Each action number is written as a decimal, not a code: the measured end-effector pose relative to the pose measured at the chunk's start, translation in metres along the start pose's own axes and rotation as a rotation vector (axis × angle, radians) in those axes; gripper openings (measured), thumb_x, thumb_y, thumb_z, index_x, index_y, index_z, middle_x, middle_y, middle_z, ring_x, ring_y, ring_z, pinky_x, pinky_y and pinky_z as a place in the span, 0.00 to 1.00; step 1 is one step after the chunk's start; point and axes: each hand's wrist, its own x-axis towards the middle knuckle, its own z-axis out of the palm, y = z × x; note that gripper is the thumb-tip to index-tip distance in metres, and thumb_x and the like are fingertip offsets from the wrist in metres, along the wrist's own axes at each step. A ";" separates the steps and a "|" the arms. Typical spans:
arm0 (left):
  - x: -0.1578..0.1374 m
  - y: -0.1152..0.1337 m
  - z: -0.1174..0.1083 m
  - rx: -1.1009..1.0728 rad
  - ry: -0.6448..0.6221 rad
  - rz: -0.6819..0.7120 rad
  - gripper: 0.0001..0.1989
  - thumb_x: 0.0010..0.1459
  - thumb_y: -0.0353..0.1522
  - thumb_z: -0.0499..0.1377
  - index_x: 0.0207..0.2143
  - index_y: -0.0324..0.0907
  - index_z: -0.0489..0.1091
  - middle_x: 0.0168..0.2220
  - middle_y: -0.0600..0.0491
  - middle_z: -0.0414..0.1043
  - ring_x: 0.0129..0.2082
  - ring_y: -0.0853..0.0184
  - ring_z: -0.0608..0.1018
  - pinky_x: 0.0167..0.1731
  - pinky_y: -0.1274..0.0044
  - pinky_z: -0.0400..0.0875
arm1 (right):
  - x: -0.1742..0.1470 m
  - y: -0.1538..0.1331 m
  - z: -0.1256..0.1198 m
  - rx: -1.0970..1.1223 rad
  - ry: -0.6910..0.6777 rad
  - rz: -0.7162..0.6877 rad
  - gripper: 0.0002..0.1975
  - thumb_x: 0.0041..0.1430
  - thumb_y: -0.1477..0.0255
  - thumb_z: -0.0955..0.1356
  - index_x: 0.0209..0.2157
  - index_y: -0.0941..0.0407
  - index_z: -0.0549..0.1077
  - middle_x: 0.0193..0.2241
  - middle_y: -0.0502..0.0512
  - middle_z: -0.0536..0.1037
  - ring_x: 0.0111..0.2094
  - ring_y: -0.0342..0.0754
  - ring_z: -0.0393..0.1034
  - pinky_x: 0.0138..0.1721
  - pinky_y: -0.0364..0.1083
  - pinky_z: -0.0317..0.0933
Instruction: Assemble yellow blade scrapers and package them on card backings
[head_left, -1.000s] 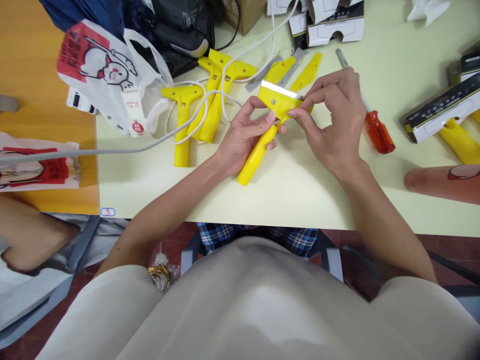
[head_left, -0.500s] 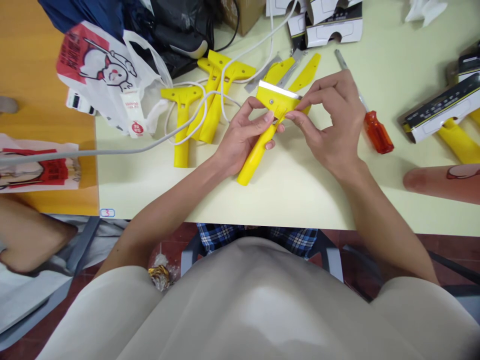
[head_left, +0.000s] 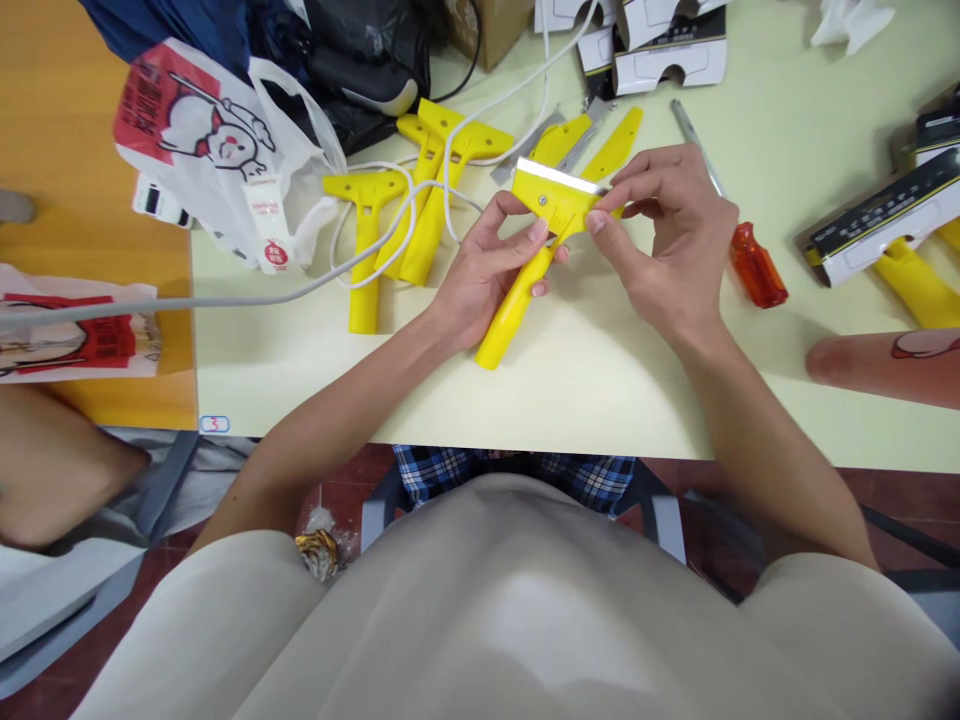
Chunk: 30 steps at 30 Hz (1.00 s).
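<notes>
A yellow scraper [head_left: 514, 308] with a metal blade along its head is held above the table, its handle slanting down to the left. My left hand [head_left: 487, 262] wraps round it just below the head, thumb on top. My right hand [head_left: 671, 235] pinches the right end of the head, thumb in front and fingers behind; whether a small part sits between them is hidden. One screw shows on the left of the head. Behind lie loose yellow cover pieces [head_left: 616, 142] and grey metal blades. To the right of my right hand rests a screwdriver [head_left: 759, 265] with a red handle.
Several yellow scraper handles [head_left: 365, 250] lie at the left under a white cable [head_left: 292, 297]. A printed plastic bag [head_left: 217, 140] stands beyond. Boxes [head_left: 671, 60] are at the back, and another box [head_left: 885, 215] at the right. Another person's arm [head_left: 64, 465] is at the left edge.
My right thumb and fingers have shifted slightly right and up along the head's right end, with the hand turned a little. My left hand and the scraper have stayed nearly still.
</notes>
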 end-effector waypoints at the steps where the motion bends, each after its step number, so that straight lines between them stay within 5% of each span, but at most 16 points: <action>1: 0.000 0.000 0.000 0.002 0.011 -0.009 0.17 0.72 0.28 0.74 0.54 0.51 0.72 0.50 0.55 0.86 0.51 0.64 0.92 0.35 0.82 0.81 | 0.000 0.003 0.001 0.014 -0.003 0.013 0.19 0.71 0.44 0.73 0.44 0.44 0.80 0.53 0.58 0.81 0.55 0.55 0.75 0.51 0.58 0.75; 10: -0.002 0.001 -0.002 0.047 -0.114 0.052 0.16 0.69 0.29 0.75 0.49 0.50 0.70 0.46 0.56 0.84 0.41 0.67 0.90 0.28 0.81 0.75 | 0.002 -0.001 0.000 0.611 0.010 0.311 0.38 0.45 0.39 0.88 0.42 0.52 0.81 0.44 0.55 0.80 0.38 0.43 0.68 0.39 0.47 0.59; 15: -0.001 -0.001 -0.003 0.041 -0.085 0.044 0.18 0.67 0.31 0.76 0.52 0.51 0.72 0.47 0.55 0.85 0.42 0.65 0.90 0.29 0.81 0.76 | 0.006 0.015 0.001 0.520 -0.042 0.325 0.40 0.39 0.37 0.89 0.43 0.49 0.81 0.45 0.53 0.82 0.37 0.44 0.66 0.36 0.47 0.58; 22: 0.001 -0.003 -0.003 0.033 -0.043 0.020 0.22 0.65 0.33 0.79 0.55 0.51 0.74 0.46 0.55 0.85 0.46 0.62 0.91 0.34 0.78 0.82 | 0.006 0.007 -0.005 0.432 -0.121 0.293 0.32 0.50 0.38 0.85 0.46 0.44 0.85 0.47 0.51 0.85 0.44 0.50 0.77 0.46 0.55 0.74; 30: 0.000 -0.004 -0.003 0.047 -0.085 0.060 0.18 0.66 0.34 0.78 0.51 0.49 0.75 0.51 0.50 0.86 0.56 0.56 0.91 0.33 0.79 0.80 | 0.004 -0.001 -0.003 0.404 -0.075 0.271 0.30 0.54 0.39 0.84 0.46 0.46 0.86 0.43 0.52 0.84 0.38 0.47 0.74 0.40 0.52 0.70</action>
